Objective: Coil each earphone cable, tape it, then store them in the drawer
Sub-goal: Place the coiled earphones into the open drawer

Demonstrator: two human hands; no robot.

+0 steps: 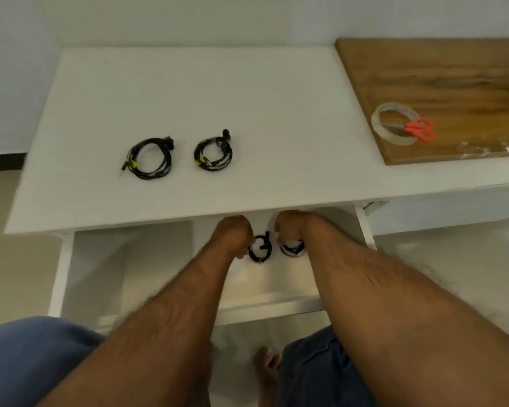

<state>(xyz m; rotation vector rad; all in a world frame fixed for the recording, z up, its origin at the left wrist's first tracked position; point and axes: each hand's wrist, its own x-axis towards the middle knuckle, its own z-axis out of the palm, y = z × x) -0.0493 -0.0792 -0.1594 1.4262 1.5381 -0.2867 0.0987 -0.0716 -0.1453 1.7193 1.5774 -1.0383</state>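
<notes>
White desk (188, 92): a flat top, seen from above, with an open drawer (271, 301) pulled out below its front edge.

Two coiled black earphone cables lay on the desk top, side by side but apart. The left coil (150, 158) carried a yellow tape band at its lower left, with the plug sticking out past it. The right coil (213, 154) carried a yellow band at the same spot, and its earbuds stood up at the top.

Two further coils sat inside the drawer, near its back. The black coil (260, 249) lay just beside the left hand (234, 235). The second drawer coil (291, 248), dark with pale bands, lay under the right hand (291, 226).

Left hand: fingers curled downward, tips next to the black coil; whether they gripped it could not be told, since the knuckles hid the contact.

Right hand: fingers bent down over the banded coil and apparently closed on its top, though blur left the hold uncertain.

Wooden board (441, 83): rested on the right end of the desk. On it lay a roll of clear tape (378, 121), with red-handled scissors (416, 129) lying across the roll, blades over its hole.

Both forearms reached forward from the lower edge of the view into the drawer.
</notes>
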